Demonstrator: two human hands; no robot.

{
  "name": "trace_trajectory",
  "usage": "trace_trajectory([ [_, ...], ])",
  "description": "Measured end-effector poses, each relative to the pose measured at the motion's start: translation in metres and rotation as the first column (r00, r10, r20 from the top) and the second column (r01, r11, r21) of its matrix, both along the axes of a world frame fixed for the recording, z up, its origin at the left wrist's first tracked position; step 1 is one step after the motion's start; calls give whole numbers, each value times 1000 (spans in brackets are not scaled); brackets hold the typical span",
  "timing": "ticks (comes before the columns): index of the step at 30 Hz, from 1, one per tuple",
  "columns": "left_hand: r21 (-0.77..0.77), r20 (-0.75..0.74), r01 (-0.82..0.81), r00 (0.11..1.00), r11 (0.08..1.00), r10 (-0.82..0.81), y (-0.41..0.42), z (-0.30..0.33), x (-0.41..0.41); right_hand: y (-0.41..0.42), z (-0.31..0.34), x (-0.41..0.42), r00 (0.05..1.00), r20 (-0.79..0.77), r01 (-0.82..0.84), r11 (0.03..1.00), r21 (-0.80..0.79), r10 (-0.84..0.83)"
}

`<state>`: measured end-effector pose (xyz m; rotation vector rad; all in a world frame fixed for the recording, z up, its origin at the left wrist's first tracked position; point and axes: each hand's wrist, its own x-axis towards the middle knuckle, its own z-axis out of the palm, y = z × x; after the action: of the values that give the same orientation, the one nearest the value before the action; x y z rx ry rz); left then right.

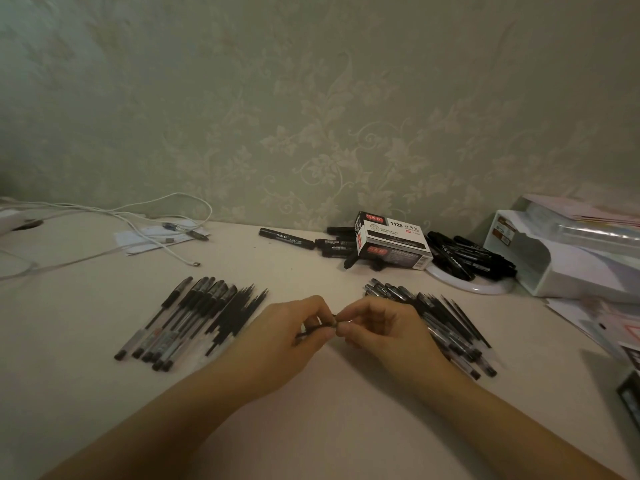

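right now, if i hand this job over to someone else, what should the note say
The left hand pinches a thin black refill over the table; the right hand pinches its other end.
The left pile of pens and bare refills lies beside the left hand, the right pile beside the right hand.
Done: cannot tell how many.
Left: likely finish this refill, then work on through the piles.

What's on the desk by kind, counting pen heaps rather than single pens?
Pen heaps: 2, the left heap and the right heap
Thin black refill: 1, pinched between left hand and right hand
Marker box: 1
White desk organizer: 1
Total: 5
Loose black markers overlap too much to count.
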<state>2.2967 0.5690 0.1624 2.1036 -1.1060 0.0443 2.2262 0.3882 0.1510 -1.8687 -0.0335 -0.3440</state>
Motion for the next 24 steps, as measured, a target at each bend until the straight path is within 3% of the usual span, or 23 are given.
trace_trajectory([
  [10, -50, 62, 30, 998, 998, -27, -3, 2, -5, 2, -4, 4, 997, -22, 72, 978, -194, -78],
  [24, -33, 83, 26, 996, 999, -24, -4, -1, -3, 2, -5, 4, 1000, -4, 28, 978, -205, -30],
])
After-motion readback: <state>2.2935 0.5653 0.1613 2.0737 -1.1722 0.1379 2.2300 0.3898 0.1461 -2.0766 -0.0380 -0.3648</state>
